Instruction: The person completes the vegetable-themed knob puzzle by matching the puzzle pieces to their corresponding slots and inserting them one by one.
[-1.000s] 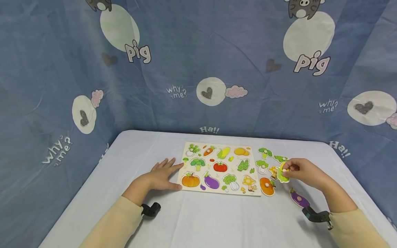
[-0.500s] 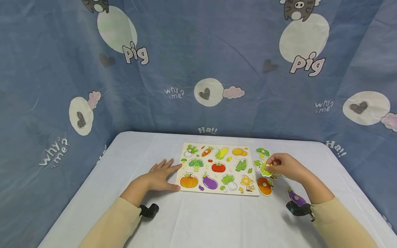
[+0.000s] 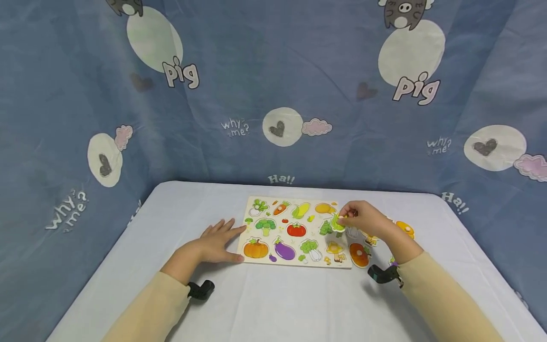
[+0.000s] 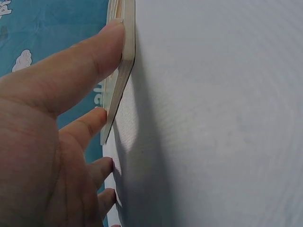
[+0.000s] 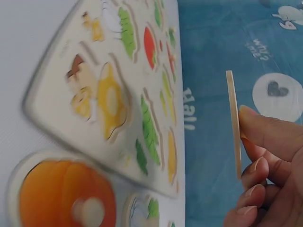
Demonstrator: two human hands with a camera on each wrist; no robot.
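Note:
In the head view my right hand pinches a yellow-green corn puzzle piece between thumb and fingers, above the right part of the vegetable puzzle board. The right wrist view has this piece edge-on as a thin wooden slab, raised off the board. The piece overlaps the green peapod picture in the head view. My left hand lies with spread fingers at the board's left edge. In the left wrist view its thumb presses on that edge, and the index fingertip touches it further along.
Right of the board lie a pumpkin piece with a knob, a mushroom piece and a yellow-orange piece. More pieces are partly hidden beneath the right arm. A patterned blue curtain hangs behind the white table.
My right hand has carried the corn piece leftward from the loose pieces to over the board's right side. The left hand keeps its place on the board's edge. The head view shifts slightly.

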